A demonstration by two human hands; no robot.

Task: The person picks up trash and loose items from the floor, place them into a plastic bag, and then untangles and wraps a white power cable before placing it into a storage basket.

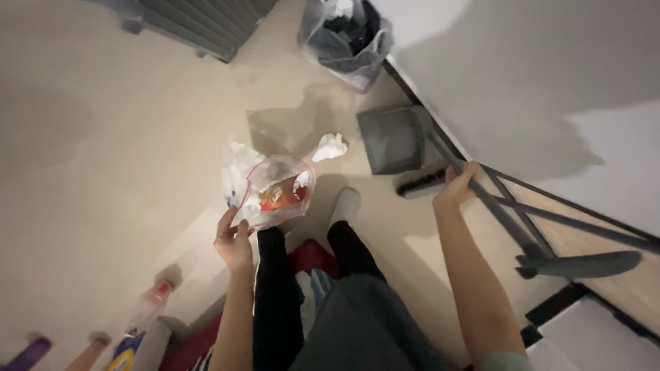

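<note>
Head view looks straight down on a person standing on a pale floor (103, 137). At about nine o'clock from the socked foot (345, 204), the left hand (234, 242) pinches a clear plastic bag (278, 189) by its lower edge, thumb and fingers pressed together on the film; something red lies inside. I judge the bag light, soft and a bit slippery, prone to sag and crumple, so the rim or a gathered corner looks the surest place to hold it. At about two o'clock from the foot, the right hand (455, 185) is wrapped around the handle of a dark brush (423, 184), fingers closed on it; the bristles sit on the floor just beside a grey dustpan (393, 139). A crumpled white paper (331, 145) lies at twelve o'clock from the foot, near the bag. Further out at twelve, a bin bag (347, 38) stands against the wall. Bottles (148, 312) stand blurred at eight o'clock.
</note>
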